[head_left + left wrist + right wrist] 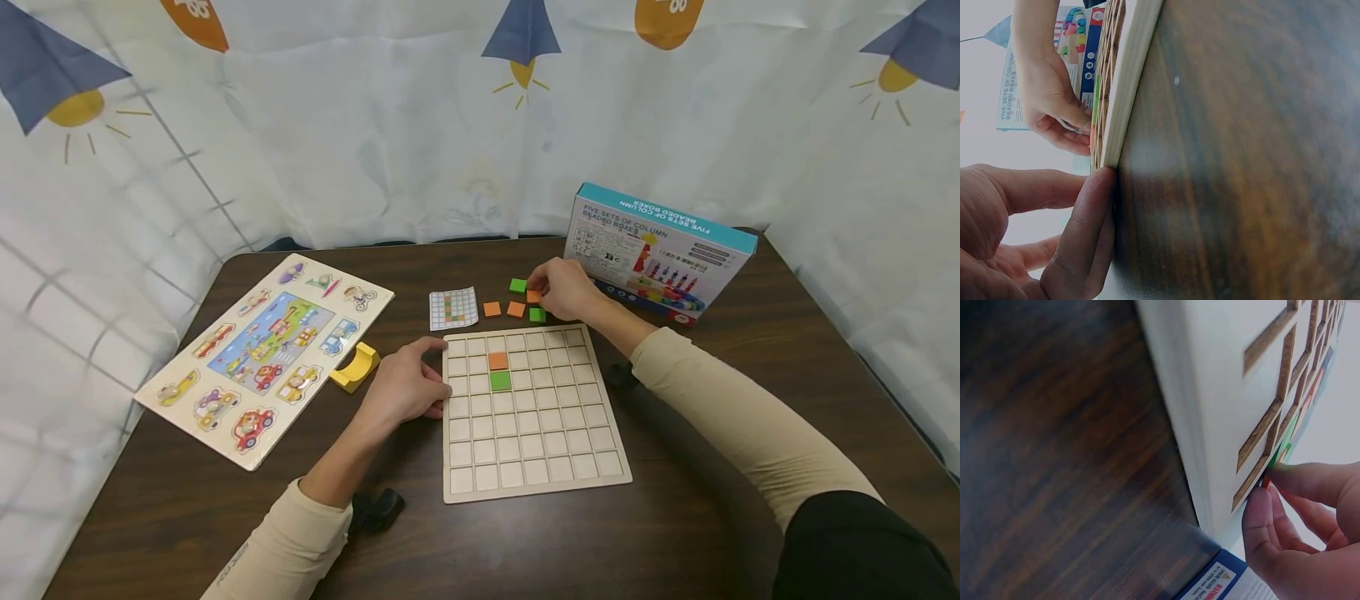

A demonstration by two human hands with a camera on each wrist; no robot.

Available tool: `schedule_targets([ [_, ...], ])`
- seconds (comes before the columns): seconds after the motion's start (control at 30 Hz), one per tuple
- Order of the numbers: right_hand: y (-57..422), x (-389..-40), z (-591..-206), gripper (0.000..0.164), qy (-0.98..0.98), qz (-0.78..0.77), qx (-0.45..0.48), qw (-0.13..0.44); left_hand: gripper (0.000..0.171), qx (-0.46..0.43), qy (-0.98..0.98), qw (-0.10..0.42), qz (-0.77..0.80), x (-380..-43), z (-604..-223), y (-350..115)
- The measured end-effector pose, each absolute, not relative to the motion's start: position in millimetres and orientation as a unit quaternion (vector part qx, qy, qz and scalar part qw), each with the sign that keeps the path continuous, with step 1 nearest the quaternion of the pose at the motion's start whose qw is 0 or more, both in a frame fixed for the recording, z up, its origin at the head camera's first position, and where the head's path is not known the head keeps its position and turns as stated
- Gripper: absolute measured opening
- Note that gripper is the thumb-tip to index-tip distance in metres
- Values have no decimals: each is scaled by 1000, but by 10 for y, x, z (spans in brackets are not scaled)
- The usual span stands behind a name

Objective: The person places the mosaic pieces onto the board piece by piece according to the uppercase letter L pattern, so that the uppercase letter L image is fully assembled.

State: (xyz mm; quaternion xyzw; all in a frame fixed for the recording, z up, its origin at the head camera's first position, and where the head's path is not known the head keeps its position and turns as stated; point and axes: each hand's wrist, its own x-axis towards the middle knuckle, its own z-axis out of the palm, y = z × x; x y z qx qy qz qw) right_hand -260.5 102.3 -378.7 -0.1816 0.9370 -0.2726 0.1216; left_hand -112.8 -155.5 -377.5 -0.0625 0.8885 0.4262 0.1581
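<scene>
Both arms reach in over the table, clad in beige: the left sleeve slants up from the left, the right sleeve stretches farther in from the right, with a black upper sleeve above it. Each beige cuff ends short of a bare wrist. The left hand sits a little left of the table's middle, back upward, its fingers directed toward the right edge and spaced apart. The right hand is nearer the table's far edge, slightly right of its middle, fingers curled leftward, thumb and fingertip drawn together in a pinch.
</scene>
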Motion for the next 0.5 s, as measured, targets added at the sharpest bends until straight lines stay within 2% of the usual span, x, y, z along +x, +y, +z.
schedule_targets([
  [0.5, 1035, -2613, -3732, 34, 931, -287, -182, 135, 67, -65, 891, 166, 418, -1153, -3775, -1550],
])
